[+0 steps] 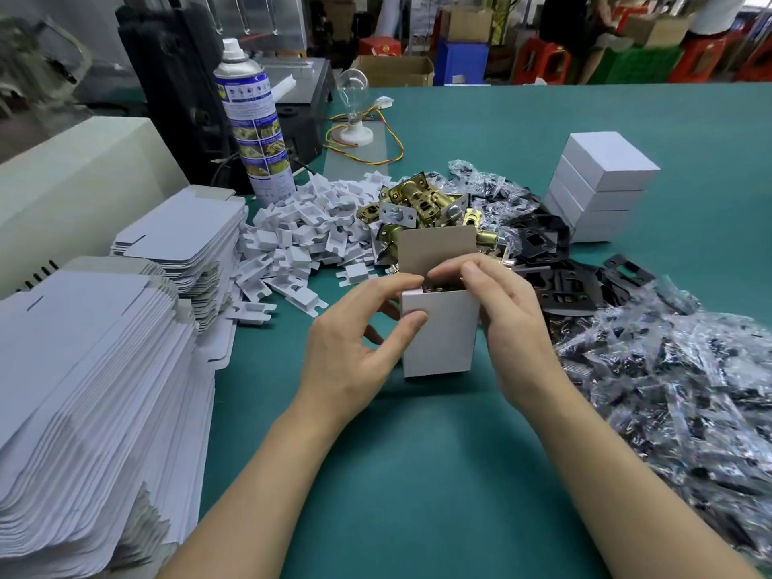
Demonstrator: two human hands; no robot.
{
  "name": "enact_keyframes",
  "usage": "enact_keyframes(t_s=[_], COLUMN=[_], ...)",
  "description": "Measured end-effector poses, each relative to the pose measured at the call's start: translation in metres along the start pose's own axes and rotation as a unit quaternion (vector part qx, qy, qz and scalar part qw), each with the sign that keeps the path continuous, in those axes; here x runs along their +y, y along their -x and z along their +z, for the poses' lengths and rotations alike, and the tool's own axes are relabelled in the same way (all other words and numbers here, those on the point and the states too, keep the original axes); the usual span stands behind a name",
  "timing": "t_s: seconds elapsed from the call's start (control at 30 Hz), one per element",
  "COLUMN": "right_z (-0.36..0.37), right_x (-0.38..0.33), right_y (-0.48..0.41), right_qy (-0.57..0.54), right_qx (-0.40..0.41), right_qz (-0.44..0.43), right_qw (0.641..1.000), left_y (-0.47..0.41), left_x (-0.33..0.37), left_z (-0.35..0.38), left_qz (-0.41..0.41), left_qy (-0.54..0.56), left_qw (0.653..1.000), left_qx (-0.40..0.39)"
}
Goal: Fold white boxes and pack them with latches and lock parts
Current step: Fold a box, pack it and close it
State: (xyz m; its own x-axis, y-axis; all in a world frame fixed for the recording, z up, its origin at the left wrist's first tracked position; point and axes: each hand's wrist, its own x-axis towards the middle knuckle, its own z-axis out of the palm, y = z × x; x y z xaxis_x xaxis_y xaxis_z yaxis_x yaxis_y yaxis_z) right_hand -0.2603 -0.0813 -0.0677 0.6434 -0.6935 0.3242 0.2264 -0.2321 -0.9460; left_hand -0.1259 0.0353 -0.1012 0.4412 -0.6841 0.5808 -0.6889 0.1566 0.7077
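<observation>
A white box (443, 332) stands upright on the green table, its brown-lined top flap raised and metal parts visible inside. My left hand (359, 328) grips its left side, thumb on the front face and fingers curled over the left top flap. My right hand (501, 302) holds the right side, fingertips at the open mouth. Behind the box lies a heap of brass latches (417, 202). Black strike plates (555, 282) lie to its right. A stack of closed white boxes (601, 190) stands at the far right.
Stacks of flat white box blanks (96, 386) fill the left edge. A pile of small white card inserts (309, 227) lies behind them, beside a spray can (255, 127). Clear bags of small parts (676, 382) cover the right side. A bulb on a base (355, 106) stands further back.
</observation>
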Motion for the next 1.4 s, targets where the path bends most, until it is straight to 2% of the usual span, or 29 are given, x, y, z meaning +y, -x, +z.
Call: enact_keyframes(t_s=[0.07,0.27,0.43,0.57,0.73,0.97,1.17,1.23,1.3,1.4], right_z=[-0.003,-0.006,-0.003,-0.004,-0.004,-0.003,-0.003,-0.007,-0.014,-0.022], right_x=[0.001,-0.001,-0.002,-0.004,-0.008,-0.008,-0.003,-0.001,-0.001,-0.005], right_y=[-0.001,-0.001,0.003,0.002,0.004,0.005,0.008,0.008,0.007,0.008], right_qy=[-0.032,-0.027,-0.130,-0.152,-0.185,-0.200,-0.211,-0.173,-0.067,0.027], right_qx=[0.004,0.000,0.054,0.033,0.016,0.001,-0.025,-0.038,-0.041,-0.086], right_qz=[0.007,0.019,0.014,0.048,0.066,0.064,0.069,0.044,0.017,0.007], right_qw=[0.999,0.999,0.990,0.987,0.980,0.978,0.975,0.983,0.997,0.996], left_y=[0.000,-0.001,0.000,-0.001,0.001,0.000,-0.001,-0.001,0.000,0.001], left_x=[0.001,0.009,0.020,0.024,0.022,0.020,0.020,0.021,0.022,0.023], left_z=[0.001,0.006,0.012,0.011,0.010,0.004,0.003,0.003,0.001,-0.001], left_qz=[-0.006,-0.016,-0.019,0.000,-0.014,0.055,0.048,0.045,0.039,0.023], left_qy=[-0.002,0.040,0.065,0.076,0.116,0.094,0.083,0.089,0.098,0.115], left_qw=[1.000,0.999,0.996,0.996,0.992,0.994,0.995,0.995,0.994,0.993], left_qx=[0.004,0.027,0.054,0.055,0.045,0.014,0.011,0.010,0.009,0.013])
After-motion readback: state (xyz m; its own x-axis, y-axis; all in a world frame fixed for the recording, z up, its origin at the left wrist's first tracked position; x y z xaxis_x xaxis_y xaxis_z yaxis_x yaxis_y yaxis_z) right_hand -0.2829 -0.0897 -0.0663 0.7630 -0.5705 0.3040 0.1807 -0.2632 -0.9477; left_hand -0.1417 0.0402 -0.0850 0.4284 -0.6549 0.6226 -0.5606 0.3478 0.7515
